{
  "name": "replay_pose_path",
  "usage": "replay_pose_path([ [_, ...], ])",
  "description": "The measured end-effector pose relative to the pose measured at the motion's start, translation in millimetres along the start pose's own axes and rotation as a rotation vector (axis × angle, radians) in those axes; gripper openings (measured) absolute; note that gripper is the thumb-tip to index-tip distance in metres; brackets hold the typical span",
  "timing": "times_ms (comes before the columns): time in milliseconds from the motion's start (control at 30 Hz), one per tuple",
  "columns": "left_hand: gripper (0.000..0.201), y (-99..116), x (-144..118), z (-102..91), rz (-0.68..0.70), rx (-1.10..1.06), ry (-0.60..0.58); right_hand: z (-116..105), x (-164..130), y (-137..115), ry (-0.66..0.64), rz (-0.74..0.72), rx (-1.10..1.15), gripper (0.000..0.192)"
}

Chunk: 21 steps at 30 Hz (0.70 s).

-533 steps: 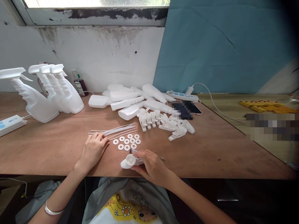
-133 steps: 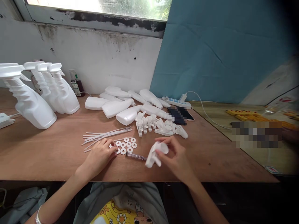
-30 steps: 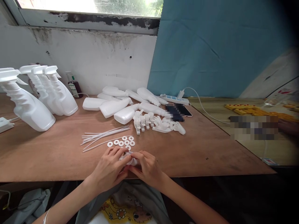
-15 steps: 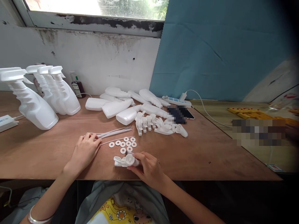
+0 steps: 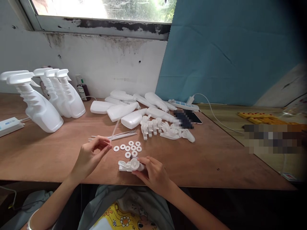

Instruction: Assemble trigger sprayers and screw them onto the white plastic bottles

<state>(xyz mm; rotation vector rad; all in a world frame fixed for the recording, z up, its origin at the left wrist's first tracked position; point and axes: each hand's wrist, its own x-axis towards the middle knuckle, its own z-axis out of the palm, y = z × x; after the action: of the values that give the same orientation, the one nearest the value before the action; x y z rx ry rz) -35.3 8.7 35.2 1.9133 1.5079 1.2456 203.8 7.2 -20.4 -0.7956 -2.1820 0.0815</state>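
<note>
Between the thumb and fingers of my left hand is a thin translucent dip tube, raised off the table and slanting up to the right. More tubes lie in a loose bundle just behind that hand. My right hand grips a white spray trigger head that lies on its side near the table's front edge. Its nozzle parts are partly covered by my fingers. Several flat white ring washers are spread out behind the trigger head.
Assembled spray bottles stand at left, before a dark bottle. White bottles lie piled at the back. Trigger heads and loose white parts sit in front of them. A phone and power strip are at right.
My left hand has lifted one tube from the bundle and tilted it up. My right hand keeps its grip on the trigger head. The view has shifted slightly.
</note>
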Motion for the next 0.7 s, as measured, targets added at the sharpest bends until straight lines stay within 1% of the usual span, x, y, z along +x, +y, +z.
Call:
replay_pose_path([
  [67, 0.024, 12.8, -5.6, 7.0, -0.089, -0.271, 0.029, -0.5, 0.6, -0.4, -0.006, 0.000, 0.004, 0.028],
  [100, 0.025, 18.9, -8.0, 11.2, -0.115, -0.368, 0.032, -0.9, 0.9, -0.7, -0.007, 0.002, 0.006, 0.029],
  [167, 0.023, 29.4, -10.9, 20.1, -0.125, -0.495, 0.033, -2.2, 1.7, -1.1, -0.011, -0.005, 0.007, 0.030],
  [233, 0.019, 36.3, -10.8, 28.5, -0.111, -0.565, 0.035, -3.6, 2.6, -1.6, -0.014, -0.019, 0.006, 0.030],
  [333, 0.015, 39.0, -8.7, 39.2, -0.086, -0.590, 0.031, -4.9, 3.5, -2.0, -0.019, -0.026, 0.007, 0.029],
  [467, 0.009, 32.8, -10.2, 48.4, -0.032, -0.547, -0.016, -4.8, 4.0, -2.3, -0.020, -0.020, 0.010, 0.030],
  [600, 0.007, 26.9, -12.4, 50.4, 0.033, -0.463, -0.053, -4.7, 4.2, -2.4, -0.022, -0.027, 0.006, 0.030],
  [700, 0.009, 26.3, -12.0, 49.2, 0.045, -0.446, -0.051, -5.1, 4.1, -2.4, -0.019, -0.036, 0.000, 0.030],
])
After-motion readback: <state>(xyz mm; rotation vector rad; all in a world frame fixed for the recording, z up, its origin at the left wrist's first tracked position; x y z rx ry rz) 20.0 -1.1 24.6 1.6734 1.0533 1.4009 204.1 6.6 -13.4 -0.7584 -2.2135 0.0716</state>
